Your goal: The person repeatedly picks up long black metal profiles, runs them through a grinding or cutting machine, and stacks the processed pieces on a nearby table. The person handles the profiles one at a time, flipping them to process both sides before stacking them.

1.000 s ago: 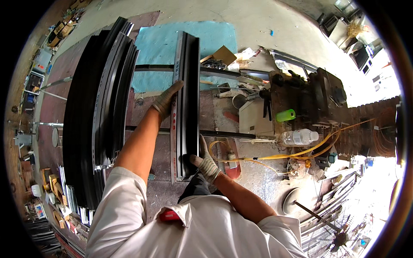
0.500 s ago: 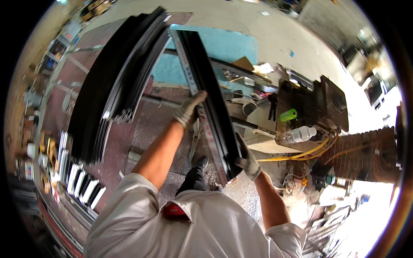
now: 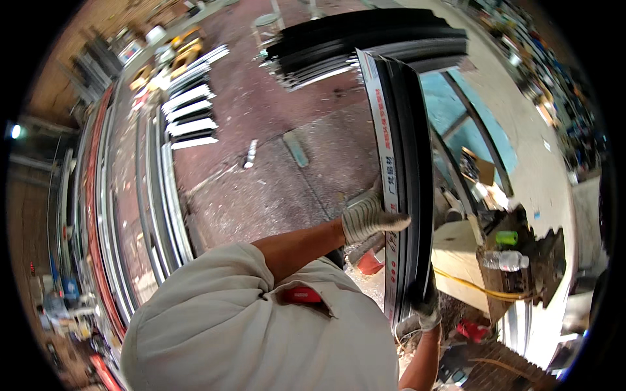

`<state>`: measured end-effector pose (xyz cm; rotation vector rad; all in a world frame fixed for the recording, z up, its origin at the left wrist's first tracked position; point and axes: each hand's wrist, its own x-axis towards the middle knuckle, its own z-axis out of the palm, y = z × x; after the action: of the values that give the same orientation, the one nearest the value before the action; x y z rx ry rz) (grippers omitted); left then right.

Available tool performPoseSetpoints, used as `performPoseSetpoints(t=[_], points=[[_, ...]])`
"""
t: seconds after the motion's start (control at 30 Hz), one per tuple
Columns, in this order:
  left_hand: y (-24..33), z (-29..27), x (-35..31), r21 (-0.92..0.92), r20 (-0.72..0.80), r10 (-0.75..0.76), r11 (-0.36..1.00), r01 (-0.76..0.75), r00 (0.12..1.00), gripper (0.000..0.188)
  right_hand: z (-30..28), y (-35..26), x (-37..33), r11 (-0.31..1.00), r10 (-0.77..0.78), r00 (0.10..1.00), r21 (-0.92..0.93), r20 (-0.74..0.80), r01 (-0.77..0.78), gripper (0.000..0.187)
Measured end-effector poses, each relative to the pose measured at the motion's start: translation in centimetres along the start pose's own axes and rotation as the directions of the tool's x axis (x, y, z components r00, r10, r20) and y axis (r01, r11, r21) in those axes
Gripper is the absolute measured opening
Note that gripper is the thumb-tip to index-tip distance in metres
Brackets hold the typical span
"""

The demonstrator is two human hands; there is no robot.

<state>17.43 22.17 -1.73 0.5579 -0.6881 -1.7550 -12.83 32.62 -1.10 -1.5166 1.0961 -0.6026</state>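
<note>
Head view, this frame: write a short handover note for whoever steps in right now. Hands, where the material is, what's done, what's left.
Left hand: gloved, gripping the long black profile partway along its near half.
Right hand: gloved, gripping the same profile at its near end.
The profile is carried lengthwise, pointing away over the floor beside the workbench.
A stack of black profiles lies on the floor ahead; light profiles lie to the left.
Done: one profile is in hand.
Left: it has not been set down anywhere.

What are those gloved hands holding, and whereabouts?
A long black metal profile: left hand grips its side around midway, right hand its near end.
</note>
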Motion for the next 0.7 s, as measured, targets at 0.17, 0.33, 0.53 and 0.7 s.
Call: performPoseSetpoints(t=[0.17,0.33,0.53,0.7], points=[[2.8,2.1,-8.7,-0.054,-0.140,0.170,0.982,-0.179,0.975,0.076,2.6,-2.7,-0.7,1.000,-0.005,0.990,0.004,0.139,0.005,0.128],[3.6,-2.3,-13.2,0.338,-0.271,0.465,0.866,-0.369,0.843,0.078,5.9,-6.6,1.5,0.986,0.054,0.951,0.137,0.304,-0.100,0.132],[7.5,-8.9,-18.6,0.225,-0.390,0.484,0.875,-0.429,0.783,0.064,13.0,-10.6,6.8,0.923,0.110,0.853,0.266,0.510,-0.279,0.127],[14.7,-12.5,-26.3,0.089,-0.625,0.294,0.947,-0.308,0.723,0.056,20.9,-12.2,12.3,0.921,0.155,0.760,0.187,0.631,-0.343,0.122]])
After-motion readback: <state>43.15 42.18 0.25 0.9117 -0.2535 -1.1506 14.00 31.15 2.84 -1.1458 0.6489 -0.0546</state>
